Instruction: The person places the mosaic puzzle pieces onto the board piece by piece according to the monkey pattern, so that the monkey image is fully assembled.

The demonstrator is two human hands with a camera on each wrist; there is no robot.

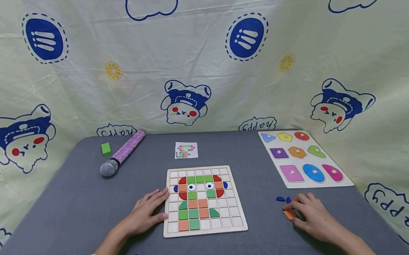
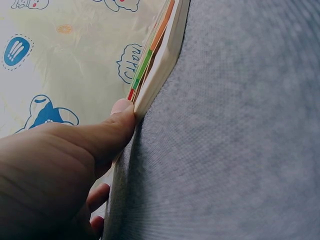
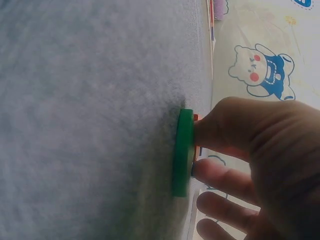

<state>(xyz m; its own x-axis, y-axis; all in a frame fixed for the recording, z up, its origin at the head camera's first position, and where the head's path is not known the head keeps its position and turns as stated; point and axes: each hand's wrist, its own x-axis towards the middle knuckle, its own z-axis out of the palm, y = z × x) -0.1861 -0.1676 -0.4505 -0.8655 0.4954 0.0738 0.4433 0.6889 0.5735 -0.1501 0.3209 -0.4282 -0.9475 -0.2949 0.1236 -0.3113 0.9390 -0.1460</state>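
A pale wooden grid board (image 1: 238,221) lies mid-table, filled partly with red, green, orange and blue pieces and two eye pieces. My left hand (image 1: 147,213) rests against its left edge, fingers extended; in the left wrist view the thumb (image 2: 117,122) touches the board's rim (image 2: 157,70). Right of the board, my right hand (image 1: 316,216) pinches an orange piece (image 1: 289,214) at the tabletop between thumb and index finger. Two small blue pieces (image 1: 280,198) lie just beyond those fingertips. A green piece (image 3: 183,152) appears beside the thumb in the right wrist view; the hand hides it from the head view.
A small picture card (image 1: 186,149) lies behind the board. At the back left are a glittery purple microphone (image 1: 128,147) and a green block (image 1: 106,149). A shape puzzle board (image 1: 294,172) with knobbed pieces stands at the right. A patterned cloth (image 1: 199,64) hangs behind the table.
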